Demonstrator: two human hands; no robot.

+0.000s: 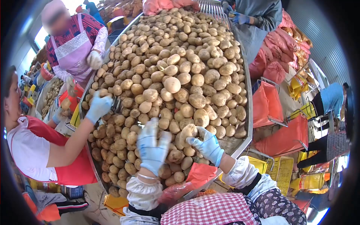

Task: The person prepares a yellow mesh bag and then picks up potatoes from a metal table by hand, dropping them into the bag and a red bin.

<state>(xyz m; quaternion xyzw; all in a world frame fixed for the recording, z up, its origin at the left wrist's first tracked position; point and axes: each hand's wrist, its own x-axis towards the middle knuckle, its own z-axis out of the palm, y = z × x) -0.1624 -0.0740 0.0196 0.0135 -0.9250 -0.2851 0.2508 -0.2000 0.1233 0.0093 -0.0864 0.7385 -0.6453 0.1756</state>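
Note:
A big heap of tan potatoes [176, 71] fills a long metal sorting table [247, 123]. My left hand [152, 148], in a pale blue glove, hovers spread over the potatoes at the near end and holds nothing. My right hand [206, 144], gloved the same, grips one large potato [187, 132] just above the pile near the table's right rim. White sleeve covers and a red checked apron [212, 210] show below my arms.
A person in a red apron at the left reaches a gloved hand [98, 107] into the pile. Another in a pink apron [73, 52] stands at the far left. A third person's gloved hand [238, 17] works at the far end. Orange sacks [268, 103] and yellow crates [279, 168] stand to the right.

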